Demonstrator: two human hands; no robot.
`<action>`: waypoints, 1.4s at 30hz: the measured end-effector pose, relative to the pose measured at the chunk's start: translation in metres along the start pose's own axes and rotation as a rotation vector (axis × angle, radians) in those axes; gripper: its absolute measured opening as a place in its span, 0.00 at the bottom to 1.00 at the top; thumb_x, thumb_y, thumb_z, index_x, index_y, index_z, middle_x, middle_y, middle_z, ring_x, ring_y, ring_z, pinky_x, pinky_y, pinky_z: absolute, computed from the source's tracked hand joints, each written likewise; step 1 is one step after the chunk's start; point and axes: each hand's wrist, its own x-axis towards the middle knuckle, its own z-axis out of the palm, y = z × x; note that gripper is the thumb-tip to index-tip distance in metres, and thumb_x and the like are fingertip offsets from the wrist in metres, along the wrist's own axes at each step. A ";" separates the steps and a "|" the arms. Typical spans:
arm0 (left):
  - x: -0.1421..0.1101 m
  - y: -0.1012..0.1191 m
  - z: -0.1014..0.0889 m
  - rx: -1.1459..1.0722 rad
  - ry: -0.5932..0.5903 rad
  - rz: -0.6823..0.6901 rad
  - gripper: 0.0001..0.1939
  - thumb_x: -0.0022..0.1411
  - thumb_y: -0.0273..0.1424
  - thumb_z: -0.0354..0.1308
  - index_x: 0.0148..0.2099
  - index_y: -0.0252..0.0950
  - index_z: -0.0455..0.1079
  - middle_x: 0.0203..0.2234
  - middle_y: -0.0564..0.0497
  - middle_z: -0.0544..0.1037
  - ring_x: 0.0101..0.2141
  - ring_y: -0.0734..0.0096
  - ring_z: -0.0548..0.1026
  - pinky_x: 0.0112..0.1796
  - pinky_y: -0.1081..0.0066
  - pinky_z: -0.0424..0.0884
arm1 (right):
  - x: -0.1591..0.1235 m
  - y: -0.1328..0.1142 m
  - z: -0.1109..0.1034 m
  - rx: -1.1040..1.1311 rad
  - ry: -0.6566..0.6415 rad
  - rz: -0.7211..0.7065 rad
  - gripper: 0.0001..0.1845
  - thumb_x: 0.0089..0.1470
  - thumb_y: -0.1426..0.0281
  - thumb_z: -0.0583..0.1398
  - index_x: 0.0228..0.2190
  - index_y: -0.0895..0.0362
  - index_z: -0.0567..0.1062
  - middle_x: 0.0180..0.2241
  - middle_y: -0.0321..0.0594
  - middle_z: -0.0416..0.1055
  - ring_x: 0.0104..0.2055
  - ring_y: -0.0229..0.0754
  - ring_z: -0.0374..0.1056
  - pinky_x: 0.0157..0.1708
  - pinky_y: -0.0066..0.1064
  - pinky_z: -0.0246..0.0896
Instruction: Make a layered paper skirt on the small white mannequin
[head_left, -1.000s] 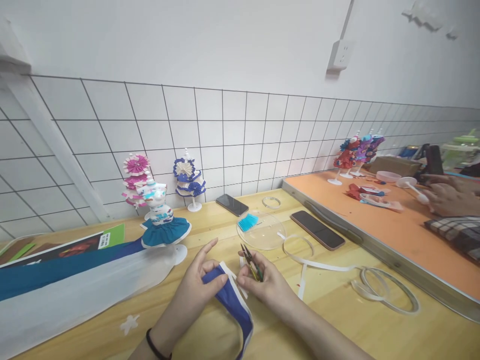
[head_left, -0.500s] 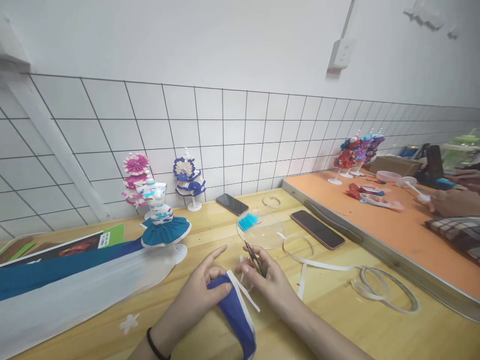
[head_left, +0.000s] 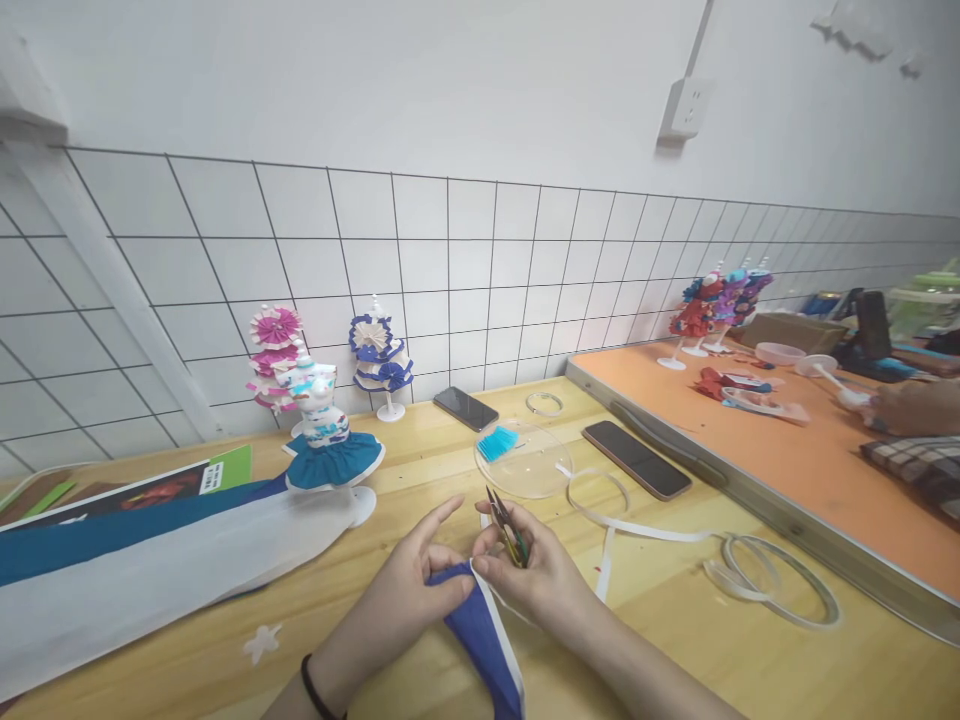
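My left hand (head_left: 405, 590) pinches the end of a blue strip (head_left: 480, 630) with white edging, between thumb and curled fingers, index finger stretched out. The strip hangs down toward the front edge of the view and could be paper or cloth. In my right hand (head_left: 551, 575) lies a small pair of snips (head_left: 511, 530), blades pointing up and away. The thumb and fingertips of that hand also touch the strip's white-edged corner, close beside my left thumb. Part of the white tape is hidden behind my right fingers.
Past my hands lies a clear round plate (head_left: 536, 475) with a turquoise pleated piece (head_left: 498, 444). Two phones (head_left: 636, 458) and coiled white tape (head_left: 780, 580) are to the right. A dress form (head_left: 319, 420) in a teal skirt stands left. A person's hand (head_left: 915, 405) shows over the orange table (head_left: 810, 460).
My right hand has come to the strip's corner, and its fingertips now meet my left thumb there. The loose white tape end that stuck out earlier no longer shows as before.
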 end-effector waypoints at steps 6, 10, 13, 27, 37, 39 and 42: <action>0.001 0.003 0.000 -0.016 -0.005 -0.002 0.43 0.50 0.34 0.62 0.63 0.31 0.44 0.21 0.57 0.71 0.23 0.77 0.65 0.27 0.74 0.57 | -0.001 -0.002 0.000 -0.009 0.002 -0.008 0.27 0.42 0.62 0.65 0.43 0.56 0.64 0.26 0.33 0.67 0.28 0.37 0.66 0.32 0.31 0.60; 0.001 0.004 -0.002 0.003 -0.014 -0.010 0.42 0.50 0.36 0.61 0.62 0.31 0.45 0.21 0.57 0.70 0.22 0.76 0.65 0.26 0.74 0.56 | -0.003 -0.003 -0.002 -0.047 -0.024 -0.050 0.24 0.46 0.62 0.63 0.44 0.56 0.64 0.28 0.33 0.67 0.30 0.37 0.65 0.32 0.30 0.59; 0.000 0.006 -0.003 0.049 -0.008 -0.020 0.37 0.50 0.34 0.59 0.59 0.29 0.48 0.21 0.57 0.70 0.22 0.76 0.64 0.26 0.73 0.55 | -0.004 -0.005 -0.001 -0.080 -0.017 -0.057 0.23 0.46 0.63 0.62 0.44 0.55 0.64 0.29 0.34 0.66 0.30 0.37 0.65 0.29 0.28 0.58; -0.004 0.013 -0.003 0.155 -0.050 -0.017 0.10 0.48 0.26 0.56 0.37 0.34 0.66 0.24 0.56 0.67 0.26 0.75 0.64 0.27 0.74 0.57 | -0.005 -0.010 -0.001 -0.135 0.010 -0.087 0.20 0.47 0.61 0.61 0.40 0.55 0.64 0.31 0.37 0.67 0.35 0.41 0.65 0.30 0.30 0.58; -0.004 0.014 0.001 0.343 0.047 -0.068 0.08 0.52 0.32 0.54 0.26 0.33 0.64 0.18 0.58 0.62 0.21 0.77 0.60 0.24 0.75 0.57 | -0.005 -0.009 0.000 -0.147 0.013 -0.075 0.22 0.50 0.61 0.60 0.44 0.57 0.63 0.30 0.38 0.67 0.34 0.41 0.64 0.32 0.31 0.57; -0.005 0.016 0.002 0.340 0.047 -0.081 0.07 0.51 0.32 0.54 0.25 0.33 0.64 0.18 0.58 0.61 0.21 0.77 0.60 0.24 0.75 0.57 | -0.005 -0.008 -0.001 -0.158 0.023 -0.102 0.21 0.51 0.60 0.59 0.44 0.57 0.64 0.32 0.40 0.68 0.37 0.42 0.65 0.37 0.34 0.57; -0.007 0.019 0.004 0.296 0.054 -0.102 0.07 0.50 0.32 0.55 0.25 0.33 0.64 0.17 0.58 0.62 0.21 0.77 0.60 0.24 0.75 0.57 | -0.004 -0.006 -0.004 -0.122 0.040 -0.087 0.22 0.51 0.59 0.58 0.44 0.56 0.63 0.35 0.43 0.69 0.37 0.43 0.65 0.37 0.35 0.58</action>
